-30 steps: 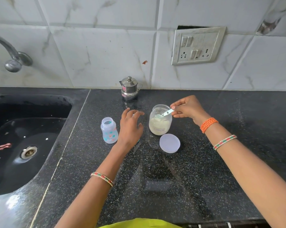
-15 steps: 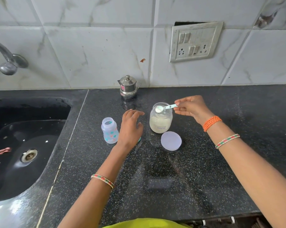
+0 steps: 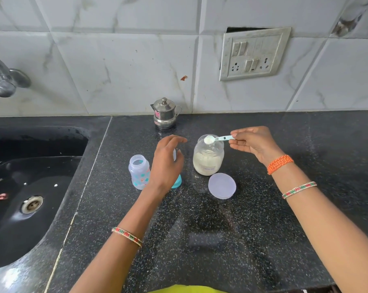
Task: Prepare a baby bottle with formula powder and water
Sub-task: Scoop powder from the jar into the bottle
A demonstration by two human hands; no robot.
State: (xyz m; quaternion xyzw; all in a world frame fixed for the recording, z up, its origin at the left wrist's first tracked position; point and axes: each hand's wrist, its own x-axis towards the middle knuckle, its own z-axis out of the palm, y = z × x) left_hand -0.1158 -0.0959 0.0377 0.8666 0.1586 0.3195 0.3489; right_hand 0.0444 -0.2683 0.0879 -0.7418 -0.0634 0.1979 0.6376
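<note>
Head view showed your right hand (image 3: pixel 252 144) pinching the tail of a small pale-blue plastic measuring scoop (image 3: pixel 218 138), its bowl heaped with white powder and held just over the mouth of the clear, round formula jar (image 3: pixel 208 157). Your left hand (image 3: pixel 167 163) hovered with fingers loosely spread and holding nothing, between the jar and the small clear baby bottle with coloured prints (image 3: pixel 139 172), which stood upright and uncapped near the black sink (image 3: pixel 30 187). To do this step well, you needed to keep the bowl level while carrying it left, and steady the bottle with the free hand, since its neck looked narrow. The scoop lay nearly horizontal, long axis running left to right, bowl toward the bottle, handle toward your right. The jar's translucent round lid (image 3: pixel 222 186) lay flat on the speckled black counter (image 3: pixel 221 240).
</note>
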